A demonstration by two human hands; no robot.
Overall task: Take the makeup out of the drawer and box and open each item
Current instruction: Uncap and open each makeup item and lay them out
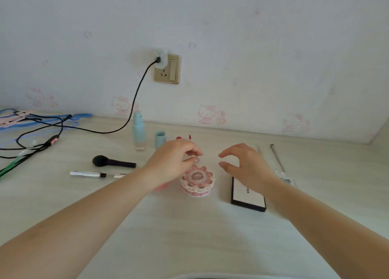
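Both hands hover with empty, loosely curled grips; the pink flower-shaped compact (197, 180) lies just below the left hand (174, 160), nearer than the right hand (244, 165).

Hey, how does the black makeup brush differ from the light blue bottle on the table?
The makeup brush lies flat on the table, while the light blue bottle stands upright near the wall. The brush is black all over, with a fluffy rounded head; the bottle is pale blue with a clear bottom. The bottle's cap stands beside it, so it is open; the brush has no cap. Neither is touched by a hand.
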